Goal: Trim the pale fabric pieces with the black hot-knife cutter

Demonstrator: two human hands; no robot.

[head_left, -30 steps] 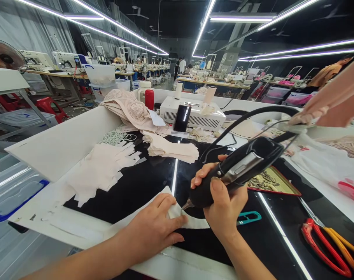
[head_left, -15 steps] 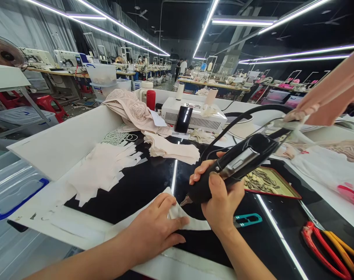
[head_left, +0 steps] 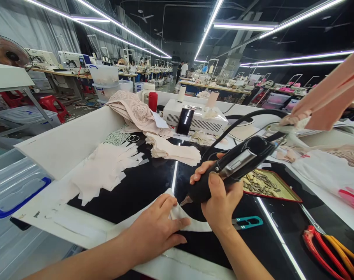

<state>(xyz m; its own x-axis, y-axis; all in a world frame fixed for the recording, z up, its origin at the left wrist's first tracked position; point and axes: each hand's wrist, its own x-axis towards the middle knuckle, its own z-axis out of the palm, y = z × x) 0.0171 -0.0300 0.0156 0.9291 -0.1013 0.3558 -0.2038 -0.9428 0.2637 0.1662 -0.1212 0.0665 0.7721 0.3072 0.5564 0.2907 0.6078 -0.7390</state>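
Observation:
My left hand (head_left: 158,223) presses a white piece of fabric (head_left: 194,224) onto the black tabletop (head_left: 144,182), its thumb and fingers pinching a fold near the front edge. The fingers of my right hand (head_left: 220,194) wrap round a black handheld tool (head_left: 238,161) with a silver switch plate. The tool's pointed metal tip (head_left: 186,200) is just right of my left fingertips, close to the fabric. A black cable (head_left: 232,128) runs from the tool's upper end, where peach cloth (head_left: 325,97) is tied.
Pale fabric pieces (head_left: 104,167) lie at the left, with a fabric stack (head_left: 171,149) behind. A phone (head_left: 185,121) leans on a white box (head_left: 206,114). At right are a seed tray (head_left: 270,184), teal snips (head_left: 249,222) and red-handled scissors (head_left: 323,249).
The camera view has shifted slightly, so the table and its items appear a little further right. Both hands keep nearly the same pose, with the tool tip still beside the fabric.

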